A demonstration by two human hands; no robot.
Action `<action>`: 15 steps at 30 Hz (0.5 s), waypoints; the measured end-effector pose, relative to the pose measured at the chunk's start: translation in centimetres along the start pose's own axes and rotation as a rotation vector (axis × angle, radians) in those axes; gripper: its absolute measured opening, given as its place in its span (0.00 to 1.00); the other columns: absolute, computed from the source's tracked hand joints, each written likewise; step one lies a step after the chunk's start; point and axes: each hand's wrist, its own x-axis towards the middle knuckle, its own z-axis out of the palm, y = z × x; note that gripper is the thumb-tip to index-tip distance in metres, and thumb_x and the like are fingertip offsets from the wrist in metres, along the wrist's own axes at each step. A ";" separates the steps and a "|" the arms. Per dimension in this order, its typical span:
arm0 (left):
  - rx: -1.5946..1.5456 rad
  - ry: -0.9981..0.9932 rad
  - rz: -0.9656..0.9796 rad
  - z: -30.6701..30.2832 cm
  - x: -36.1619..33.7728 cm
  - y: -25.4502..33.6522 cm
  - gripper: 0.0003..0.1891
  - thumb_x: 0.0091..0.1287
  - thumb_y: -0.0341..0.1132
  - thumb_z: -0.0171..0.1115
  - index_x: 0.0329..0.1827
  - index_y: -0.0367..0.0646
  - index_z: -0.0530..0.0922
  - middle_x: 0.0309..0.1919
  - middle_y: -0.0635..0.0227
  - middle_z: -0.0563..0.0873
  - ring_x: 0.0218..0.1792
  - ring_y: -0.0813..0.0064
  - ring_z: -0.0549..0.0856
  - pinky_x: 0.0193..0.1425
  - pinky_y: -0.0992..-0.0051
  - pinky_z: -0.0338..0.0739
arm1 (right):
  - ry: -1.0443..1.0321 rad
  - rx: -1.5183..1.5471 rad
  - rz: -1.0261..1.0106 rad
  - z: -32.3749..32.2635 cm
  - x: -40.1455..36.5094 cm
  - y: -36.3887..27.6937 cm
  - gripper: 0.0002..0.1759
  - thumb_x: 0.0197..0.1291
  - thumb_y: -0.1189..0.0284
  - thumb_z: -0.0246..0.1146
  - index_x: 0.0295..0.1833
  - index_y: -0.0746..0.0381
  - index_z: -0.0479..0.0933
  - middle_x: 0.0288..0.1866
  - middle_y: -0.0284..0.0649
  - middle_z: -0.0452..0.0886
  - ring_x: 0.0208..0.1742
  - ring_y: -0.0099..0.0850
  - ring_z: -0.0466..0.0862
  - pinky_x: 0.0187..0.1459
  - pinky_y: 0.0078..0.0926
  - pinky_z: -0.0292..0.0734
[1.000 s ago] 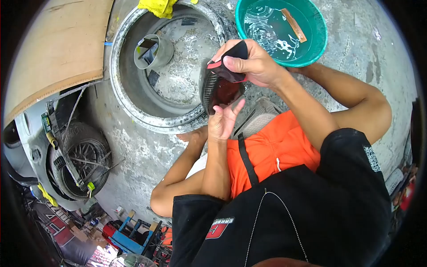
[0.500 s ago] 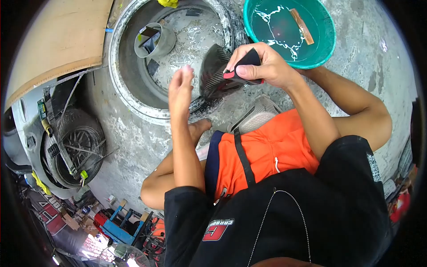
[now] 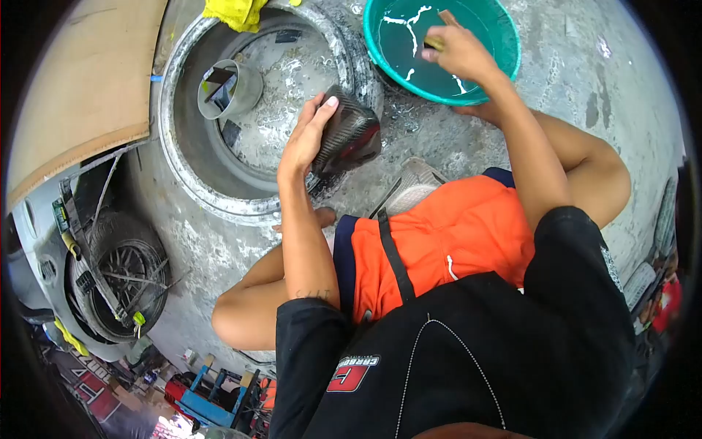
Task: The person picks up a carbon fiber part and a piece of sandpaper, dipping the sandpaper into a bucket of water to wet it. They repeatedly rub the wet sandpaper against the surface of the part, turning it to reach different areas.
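My left hand (image 3: 303, 143) is closed around a glossy carbon-fibre shell (image 3: 346, 132), thumb on its top edge, fingers along its left side. The shell is dark and woven-looking, with a reddish tint low on its right side. It is held beside the rim of a big round rim-like tub. My right hand (image 3: 462, 55) reaches over the green basin (image 3: 516, 62), fingers pinched on a small yellowish-brown piece (image 3: 434, 44). Just behind that hand, the end of a brown strip (image 3: 449, 17) shows in the water; the rest of it is hidden.
Inside the grey tub (image 3: 170, 146) stands a small pail (image 3: 249, 94) with dark flat pieces in it. A yellow cloth (image 3: 235, 12) hangs over the tub's far rim. At left are a wooden board (image 3: 88, 73) and a tyre (image 3: 121, 271). A grey slipper (image 3: 413, 183) lies near my shorts.
My right hand has let go of the carbon-fibre shell and moved out over the basin. My left hand, empty before, now holds the shell. The view has shifted slightly.
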 end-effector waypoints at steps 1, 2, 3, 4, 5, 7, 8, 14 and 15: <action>-0.074 -0.017 -0.038 0.1 -0.3 1.0 0.42 0.70 0.61 0.62 0.78 0.38 0.69 0.66 0.50 0.77 0.66 0.58 0.77 0.73 0.68 0.67 | 0.009 -0.007 0.006 -0.3 0.0 -0.1 0.14 0.67 0.66 0.71 0.52 0.61 0.83 0.57 0.48 0.88 0.57 0.47 0.87 0.60 0.39 0.79; -0.150 -0.033 -0.081 0.3 -0.5 1.5 0.40 0.70 0.58 0.64 0.76 0.37 0.70 0.58 0.56 0.81 0.59 0.63 0.80 0.68 0.71 0.70 | -0.192 0.007 0.106 -0.3 0.0 -0.4 0.14 0.66 0.65 0.72 0.53 0.61 0.84 0.60 0.50 0.86 0.61 0.51 0.84 0.62 0.42 0.78; -0.153 -0.040 -0.080 0.2 -0.3 1.5 0.40 0.70 0.58 0.64 0.76 0.37 0.70 0.58 0.56 0.81 0.59 0.63 0.80 0.68 0.71 0.70 | -0.396 0.023 0.209 -0.2 -0.2 -0.6 0.15 0.65 0.65 0.72 0.53 0.61 0.84 0.63 0.53 0.84 0.65 0.55 0.81 0.64 0.45 0.77; -0.136 -0.043 -0.062 -0.1 0.3 1.3 0.37 0.69 0.54 0.66 0.73 0.37 0.70 0.51 0.62 0.80 0.52 0.68 0.78 0.63 0.74 0.70 | -0.394 0.016 0.215 -0.3 -0.5 -0.9 0.15 0.65 0.65 0.72 0.53 0.61 0.84 0.63 0.53 0.84 0.65 0.55 0.81 0.64 0.45 0.77; -0.122 -0.044 -0.043 -0.3 0.9 1.1 0.35 0.68 0.51 0.67 0.71 0.37 0.71 0.43 0.68 0.79 0.46 0.73 0.77 0.57 0.76 0.70 | -0.375 0.080 0.217 -0.5 -0.7 -1.0 0.15 0.65 0.65 0.72 0.54 0.60 0.84 0.63 0.52 0.85 0.67 0.53 0.81 0.65 0.45 0.76; -0.151 -0.046 -0.027 -0.2 1.9 0.7 0.38 0.69 0.49 0.64 0.78 0.37 0.67 0.39 0.71 0.76 0.41 0.75 0.74 0.53 0.77 0.69 | -0.243 0.228 0.145 -1.1 -1.3 -1.7 0.16 0.65 0.65 0.72 0.55 0.59 0.85 0.54 0.50 0.87 0.59 0.46 0.84 0.59 0.41 0.78; -0.194 -0.078 0.016 -0.1 1.8 1.1 0.40 0.70 0.49 0.62 0.81 0.37 0.64 0.38 0.72 0.75 0.41 0.76 0.73 0.53 0.77 0.68 | -0.133 0.312 0.072 -1.9 -1.9 -2.6 0.18 0.65 0.63 0.72 0.56 0.60 0.85 0.46 0.48 0.89 0.50 0.40 0.88 0.53 0.38 0.80; 0.055 -0.249 0.012 -0.1 3.0 2.1 0.48 0.74 0.65 0.56 0.85 0.34 0.58 0.78 0.48 0.70 0.79 0.58 0.69 0.82 0.69 0.56 | -0.097 0.908 0.018 -5.3 -5.3 -11.8 0.15 0.70 0.60 0.71 0.46 0.62 0.85 0.30 0.26 0.78 0.30 0.19 0.74 0.32 0.26 0.73; 0.038 -0.251 0.008 0.0 3.1 1.9 0.48 0.74 0.65 0.56 0.85 0.34 0.58 0.78 0.48 0.70 0.79 0.58 0.69 0.82 0.69 0.56 | -0.086 0.835 0.083 -4.6 -5.1 -12.5 0.18 0.67 0.58 0.73 0.40 0.64 0.83 0.28 0.33 0.79 0.29 0.21 0.74 0.32 0.28 0.73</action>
